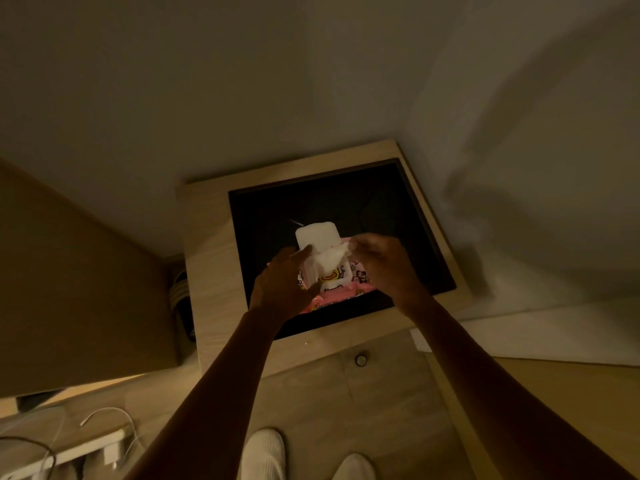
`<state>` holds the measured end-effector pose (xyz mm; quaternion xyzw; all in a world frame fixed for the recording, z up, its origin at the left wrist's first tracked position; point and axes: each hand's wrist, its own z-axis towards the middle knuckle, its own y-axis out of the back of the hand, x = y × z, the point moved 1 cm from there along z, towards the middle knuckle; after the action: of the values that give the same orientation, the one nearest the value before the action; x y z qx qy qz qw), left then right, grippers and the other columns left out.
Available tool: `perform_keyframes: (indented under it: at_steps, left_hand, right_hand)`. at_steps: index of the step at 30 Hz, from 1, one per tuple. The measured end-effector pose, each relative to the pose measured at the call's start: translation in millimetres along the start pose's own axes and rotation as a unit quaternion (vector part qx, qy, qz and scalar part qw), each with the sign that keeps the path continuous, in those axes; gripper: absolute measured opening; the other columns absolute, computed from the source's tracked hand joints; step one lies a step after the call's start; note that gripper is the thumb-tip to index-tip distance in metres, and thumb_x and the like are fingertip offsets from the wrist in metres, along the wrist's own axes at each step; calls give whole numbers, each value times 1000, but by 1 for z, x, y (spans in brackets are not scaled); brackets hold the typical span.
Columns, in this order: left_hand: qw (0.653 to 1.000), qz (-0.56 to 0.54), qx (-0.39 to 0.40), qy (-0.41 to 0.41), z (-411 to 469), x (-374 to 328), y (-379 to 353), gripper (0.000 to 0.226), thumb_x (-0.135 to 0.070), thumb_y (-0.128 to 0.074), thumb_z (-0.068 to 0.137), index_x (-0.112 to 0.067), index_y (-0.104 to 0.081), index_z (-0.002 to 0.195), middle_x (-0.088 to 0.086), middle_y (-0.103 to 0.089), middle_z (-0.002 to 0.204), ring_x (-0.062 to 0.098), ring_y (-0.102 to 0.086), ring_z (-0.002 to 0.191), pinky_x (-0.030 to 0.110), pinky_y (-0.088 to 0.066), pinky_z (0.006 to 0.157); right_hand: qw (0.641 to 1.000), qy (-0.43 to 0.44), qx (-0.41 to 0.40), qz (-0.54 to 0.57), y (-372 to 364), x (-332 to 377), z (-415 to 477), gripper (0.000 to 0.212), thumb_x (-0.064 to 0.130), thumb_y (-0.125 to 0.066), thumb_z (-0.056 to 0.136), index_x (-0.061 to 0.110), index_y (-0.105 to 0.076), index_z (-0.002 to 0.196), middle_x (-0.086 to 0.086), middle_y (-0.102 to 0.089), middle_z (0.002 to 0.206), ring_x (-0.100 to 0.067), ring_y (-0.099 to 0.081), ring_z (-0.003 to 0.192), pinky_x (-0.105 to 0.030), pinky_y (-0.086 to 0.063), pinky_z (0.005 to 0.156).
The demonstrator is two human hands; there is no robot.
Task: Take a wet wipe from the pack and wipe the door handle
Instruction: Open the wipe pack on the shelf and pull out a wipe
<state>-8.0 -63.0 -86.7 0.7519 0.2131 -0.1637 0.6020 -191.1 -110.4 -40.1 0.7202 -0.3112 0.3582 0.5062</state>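
Dim light blurs both hands [341, 268] hiding much of the pack [332, 282].

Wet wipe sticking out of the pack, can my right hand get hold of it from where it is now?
Probably yes. The right hand is at the wet wipe, fingers on its edge, lid flipped open, while the left hand steadies the pack.

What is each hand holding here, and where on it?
The right hand pinches the wet wipe by its upper right edge. The left hand steadies the pack at its left side.
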Motion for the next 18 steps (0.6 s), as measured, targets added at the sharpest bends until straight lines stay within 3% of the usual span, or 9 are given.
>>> perform_keyframes:
  at_steps: [4,10,12,15,18]
  left_hand:
    - [1000,-29,5,0,-2,0,0,78,-44,-68,80,-23,-30,145,7,-40,146,24,-43,131,42,-44,104]
    - [983,-175,-43,18,-2,-8,9,78,-18,-73,78,-18,-32,144,8,-51,140,26,-50,128,40,-46,101]
    - [971,-226,-68,25,2,-14,13,71,-11,-67,83,-15,-32,144,10,-51,140,26,-49,129,36,-44,100]
    - [945,-303,-70,100,13,-23,17,67,-8,-61,88,-11,-27,146,12,-53,138,27,-52,127,38,-46,99]
    - [950,-288,-64,99,19,-26,21,67,-12,-66,85,-11,-34,143,12,-61,129,25,-59,118,37,-51,94]
  right_hand:
    - [998,-14,-39,40,19,7,2,16,19,-55,96,11,-64,105,1,-70,96,-5,-69,84,-12,-52,67]
    - [998,-25,-33,42,28,6,-2,8,11,-58,93,10,-64,98,0,-70,88,-5,-69,78,-20,-55,71]
    - [998,-32,-40,33,31,3,-3,10,11,-60,92,8,-65,100,-1,-70,92,-8,-68,84,-23,-56,73]
    - [996,-47,-66,43,37,1,-3,14,10,-58,92,5,-64,104,-9,-69,103,-18,-68,92,-31,-56,79]
    - [990,-63,-108,64,46,1,-1,13,12,-57,94,7,-63,104,-10,-68,108,-19,-68,94,-20,-51,70]
